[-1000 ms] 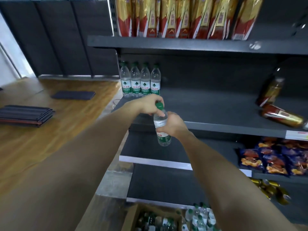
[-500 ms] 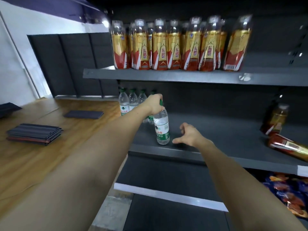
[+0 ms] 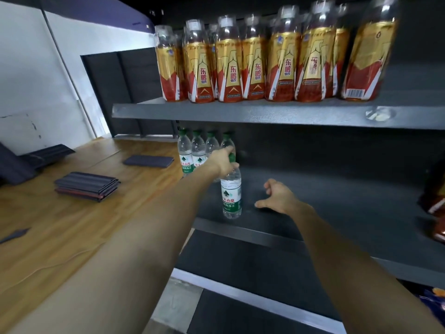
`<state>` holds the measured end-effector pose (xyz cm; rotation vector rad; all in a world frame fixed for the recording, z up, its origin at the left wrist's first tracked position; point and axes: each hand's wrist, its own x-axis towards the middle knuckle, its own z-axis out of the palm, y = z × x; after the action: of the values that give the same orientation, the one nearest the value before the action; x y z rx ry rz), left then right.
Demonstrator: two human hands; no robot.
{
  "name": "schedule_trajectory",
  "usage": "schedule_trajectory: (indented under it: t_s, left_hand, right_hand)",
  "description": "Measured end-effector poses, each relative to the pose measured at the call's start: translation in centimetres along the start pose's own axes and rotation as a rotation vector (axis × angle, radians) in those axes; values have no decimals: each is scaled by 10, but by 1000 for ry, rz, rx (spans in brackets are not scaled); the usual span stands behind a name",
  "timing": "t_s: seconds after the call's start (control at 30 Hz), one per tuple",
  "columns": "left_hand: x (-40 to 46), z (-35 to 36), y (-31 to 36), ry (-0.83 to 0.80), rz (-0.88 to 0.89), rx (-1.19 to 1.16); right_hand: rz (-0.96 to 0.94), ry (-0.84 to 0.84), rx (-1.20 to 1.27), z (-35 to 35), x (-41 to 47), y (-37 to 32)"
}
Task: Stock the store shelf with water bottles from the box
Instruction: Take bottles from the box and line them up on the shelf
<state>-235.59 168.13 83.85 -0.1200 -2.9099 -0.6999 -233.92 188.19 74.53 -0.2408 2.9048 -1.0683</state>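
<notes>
- left hand (image 3: 222, 161) wrapped round the neck and green cap of a water bottle (image 3: 231, 196), holding it upright with the base at or just above the middle shelf (image 3: 337, 189), near the front lip.
- right hand (image 3: 279, 197) off the bottle, just beside it on the right, fingers loosely spread and thumb out, gripping nothing.
- already stocked: a row of 4 green-capped bottles (image 3: 192, 150) standing at the back left of the same shelf, behind the held one.
- held bottle apparently meant as number 5, not yet let go and not yet pushed back into line with the row.
- most of the middle shelf to the right of the row bare, so plenty of room left for more.
- box not in view at this moment, so cannot tell how many bottles remain in it.
- judged early in the job: 1 short row done, 1 bottle in hand, much of the shelf unfilled.
- upper shelf (image 3: 240, 113) packed with red-and-gold drink bottles (image 3: 233, 66), no part of this task.
- brown bottles (image 3: 435, 201) at the far right of the middle shelf, well apart from the water.
</notes>
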Motion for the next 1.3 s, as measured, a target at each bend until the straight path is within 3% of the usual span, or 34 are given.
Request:
schedule_trajectory:
  t_s: [0.23, 0.67, 1.03, 1.13, 1.3]
  left_hand:
    - [-11, 8, -16, -54, 15, -124]
    - [5, 30, 0, 85, 7, -81]
    - [72, 51, 5, 215, -8, -29]
    - [98, 53, 6, 180, -2, 118]
    - [129, 58, 5, 171, -79, 41]
  right_hand:
    - [-32, -38, -6, 12, 16, -7]
    - [-56, -30, -44, 8, 34, -8]
    - [-20, -27, 14, 1, 71, 21]
    - [-28, -38, -5, 2, 87, 24]
    - [-27, -37, -34, 1, 111, 29]
